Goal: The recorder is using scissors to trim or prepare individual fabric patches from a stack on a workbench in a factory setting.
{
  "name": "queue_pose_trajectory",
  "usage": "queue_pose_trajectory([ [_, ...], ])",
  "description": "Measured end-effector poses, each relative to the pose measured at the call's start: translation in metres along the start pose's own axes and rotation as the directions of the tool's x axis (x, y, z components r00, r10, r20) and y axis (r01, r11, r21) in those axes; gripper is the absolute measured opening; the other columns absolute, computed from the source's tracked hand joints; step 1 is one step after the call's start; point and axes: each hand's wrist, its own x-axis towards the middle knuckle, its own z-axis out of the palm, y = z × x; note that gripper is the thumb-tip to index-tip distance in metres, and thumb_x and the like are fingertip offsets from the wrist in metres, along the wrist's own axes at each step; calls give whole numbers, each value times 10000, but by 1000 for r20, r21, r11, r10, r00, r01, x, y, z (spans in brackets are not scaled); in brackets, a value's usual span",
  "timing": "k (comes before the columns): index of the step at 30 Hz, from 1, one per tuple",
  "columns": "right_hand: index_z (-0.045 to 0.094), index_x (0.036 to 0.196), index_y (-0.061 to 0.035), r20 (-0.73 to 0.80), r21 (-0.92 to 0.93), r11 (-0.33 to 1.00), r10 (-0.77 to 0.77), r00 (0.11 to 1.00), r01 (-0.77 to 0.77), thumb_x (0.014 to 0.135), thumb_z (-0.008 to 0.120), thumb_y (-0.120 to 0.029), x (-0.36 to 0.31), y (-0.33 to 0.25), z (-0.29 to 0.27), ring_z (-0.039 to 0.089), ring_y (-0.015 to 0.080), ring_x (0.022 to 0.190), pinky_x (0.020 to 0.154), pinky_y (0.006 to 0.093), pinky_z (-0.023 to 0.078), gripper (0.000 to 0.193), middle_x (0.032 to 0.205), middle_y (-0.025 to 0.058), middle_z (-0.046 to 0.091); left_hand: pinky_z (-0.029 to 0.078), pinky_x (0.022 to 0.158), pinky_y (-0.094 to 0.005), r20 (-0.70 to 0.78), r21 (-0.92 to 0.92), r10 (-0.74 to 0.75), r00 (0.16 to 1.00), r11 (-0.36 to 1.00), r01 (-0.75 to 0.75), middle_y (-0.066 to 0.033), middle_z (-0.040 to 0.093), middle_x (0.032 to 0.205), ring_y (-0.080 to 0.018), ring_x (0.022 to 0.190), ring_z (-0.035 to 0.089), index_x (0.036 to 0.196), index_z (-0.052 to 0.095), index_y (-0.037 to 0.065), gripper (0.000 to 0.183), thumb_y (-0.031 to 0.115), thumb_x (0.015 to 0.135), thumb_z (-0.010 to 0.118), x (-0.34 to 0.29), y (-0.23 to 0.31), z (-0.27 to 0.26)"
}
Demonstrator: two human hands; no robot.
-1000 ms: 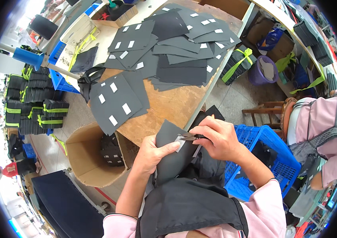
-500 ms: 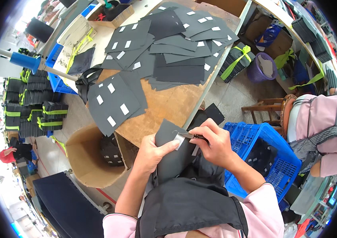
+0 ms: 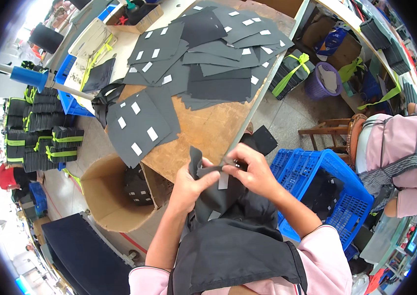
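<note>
Taking the hands as the centre of my clock, I have the head view on a dark grey panel [image 3: 213, 199], at 6 o'clock and hanging over the lap, above the black apron [image 3: 238, 255]. Its upper edge is bent up between the two hands, and a white patch [image 3: 223, 182] shows on it just below the fingers.

My left hand [image 3: 187, 188] is half closed, thumb laid across the panel, gripping its left side. My right hand [image 3: 255, 169] has its fingers curled in, thumb and fingertips pinched close together at the panel's bent edge; something small and dark sits among them, too hidden for me to tell what.

At 12 o'clock I see a spread of similar panels [image 3: 218, 81] overlapping on the wooden table [image 3: 213, 123], many with white patches. Another, bearing four patches, lies at 10 o'clock near the table's edge. Between 8 and 9 o'clock stands an open cardboard box [image 3: 103, 196] with dark pieces inside. Between 3 and 4 is a blue crate [image 3: 348, 209], also holding dark pieces, and between 1 and 2 a purple basket [image 3: 316, 91].
</note>
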Motion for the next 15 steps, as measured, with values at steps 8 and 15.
queue_pose_trajectory([
  [8, 592, 949, -45, -170, -348, 926, -219, 961, 149, 669, 712, -27, -40, -3, 9, 551, 213, 596, 502, 295, 451, 305, 819, 95, 544, 401, 646, -205, -132, -109, -36, 991, 994, 22, 19, 513, 762, -57, 702, 487, 876, 506, 70, 240, 153, 789, 714, -2, -7, -5],
  [15, 612, 925, -48, -106, -505, 813, -391, 914, 289, 650, 724, -44, -30, -1, 8, 571, 241, 612, 511, 311, 462, 297, 762, 91, 553, 426, 638, -208, -147, -84, 24, 989, 996, -37, 15, 517, 758, -58, 688, 500, 888, 502, 54, 231, 116, 796, 705, -4, -5, 1],
])
